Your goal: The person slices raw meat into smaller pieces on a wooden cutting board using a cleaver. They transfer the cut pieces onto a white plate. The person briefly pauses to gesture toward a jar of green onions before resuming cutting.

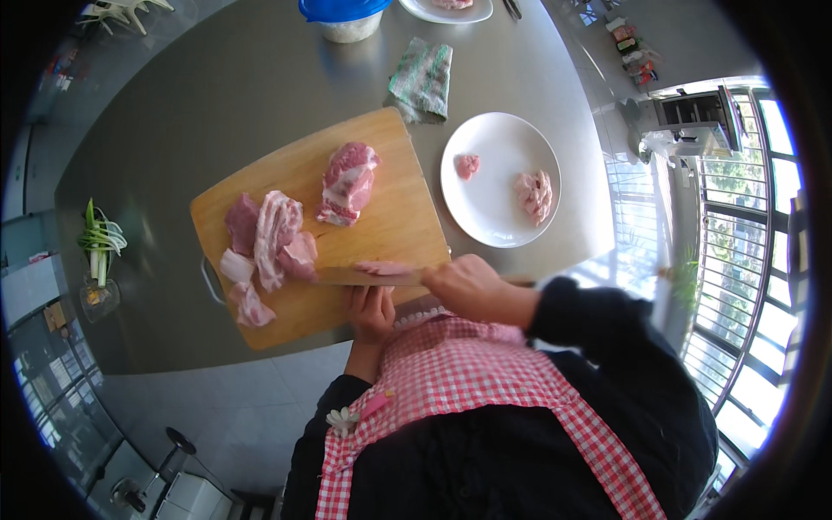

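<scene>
My right hand (pixel 468 289) is closed around the handle of a kitchen knife whose wide blade (pixel 338 277) lies across the near part of a wooden cutting board (pixel 390 133). A thin strip of raw pork (pixel 383 267) shows along the blade's far side. My left hand (pixel 370 315) is close against the near side of the blade, fingers together; whether it holds meat there is hidden. Several raw pork pieces (pixel 279 234) with fat lie on the board's left half. A larger pork chunk (pixel 349 184) rests alone near the far middle.
Right of the board, a white plate (pixel 497 224) holds two small heaps of meat (pixel 534 197). Beyond are a folded cloth (pixel 422 78), a blue-lidded tub (pixel 348 19) and another plate (pixel 448 13). Green onions (pixel 99 250) stand at the left of the metal table (pixel 156 279).
</scene>
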The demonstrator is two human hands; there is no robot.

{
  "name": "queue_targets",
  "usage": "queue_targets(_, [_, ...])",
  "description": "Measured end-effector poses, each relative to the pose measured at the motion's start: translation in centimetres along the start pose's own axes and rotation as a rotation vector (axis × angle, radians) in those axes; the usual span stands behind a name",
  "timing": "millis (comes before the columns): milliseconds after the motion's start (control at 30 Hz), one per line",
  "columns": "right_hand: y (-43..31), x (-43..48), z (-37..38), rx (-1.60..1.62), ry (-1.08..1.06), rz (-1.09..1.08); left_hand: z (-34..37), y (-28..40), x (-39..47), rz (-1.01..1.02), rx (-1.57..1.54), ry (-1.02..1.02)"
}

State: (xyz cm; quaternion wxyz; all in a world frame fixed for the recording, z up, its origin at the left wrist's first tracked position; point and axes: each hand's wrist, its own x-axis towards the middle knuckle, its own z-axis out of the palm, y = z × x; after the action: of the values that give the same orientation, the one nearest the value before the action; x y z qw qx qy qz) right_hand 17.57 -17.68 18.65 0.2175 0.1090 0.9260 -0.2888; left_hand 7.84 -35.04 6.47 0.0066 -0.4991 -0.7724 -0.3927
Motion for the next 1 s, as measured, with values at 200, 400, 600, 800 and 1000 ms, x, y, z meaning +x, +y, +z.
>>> queue_targets(200, [1.4,0.2,1.8,-0.042,-0.045,0.056,0.0,0.2,0.5,0.003,-0.016,0.03])
queue_targets(400, [2.7,-2.3,1.6,0.023,0.131,0.092,-0.7,0.8,0.0,-0.098,-0.135,0.048])
queue_targets(600, [0.8,-2.3,0.2,0.017,-0.016,0.09,-0.5,0.4,-0.4,-0.017,0.015,0.068])
queue_targets(800, [0.5,-1.7,0.3,0.005,-0.05,0.032,-0.2,-0.1,-0.8,-0.007,0.006,0.055])
queue_targets(1000, [0.4,-2.1,-1.2,-0.125,-0.23,0.186,-0.1,-0.2,-1.1,-0.015,0.007,0.042])
